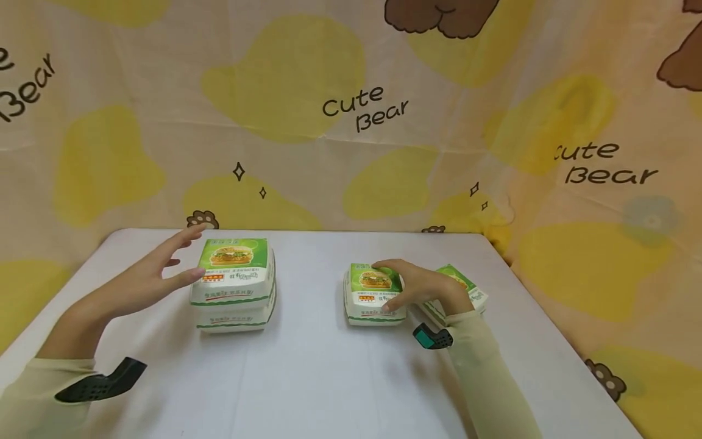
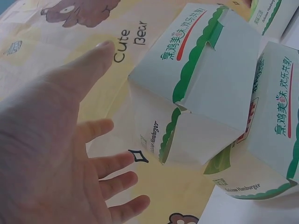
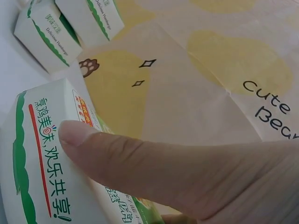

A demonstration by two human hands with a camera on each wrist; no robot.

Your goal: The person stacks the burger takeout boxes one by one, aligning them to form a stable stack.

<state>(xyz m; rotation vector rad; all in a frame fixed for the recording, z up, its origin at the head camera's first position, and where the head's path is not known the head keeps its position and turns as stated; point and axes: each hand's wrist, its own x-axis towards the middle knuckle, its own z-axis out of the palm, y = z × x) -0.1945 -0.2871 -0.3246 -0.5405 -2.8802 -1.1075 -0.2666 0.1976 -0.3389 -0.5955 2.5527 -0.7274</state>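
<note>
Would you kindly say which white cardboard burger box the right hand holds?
The middle white cardboard box, between the left stack and rightmost box; the right hand grips only it.

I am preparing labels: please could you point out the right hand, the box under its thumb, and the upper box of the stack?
Right hand [image 1: 425, 285]: head view, back of the hand.
Box under the thumb [image 1: 368, 295]: head view, printed lid top.
Upper stacked box [image 1: 234, 269]: head view, printed lid top.
</note>
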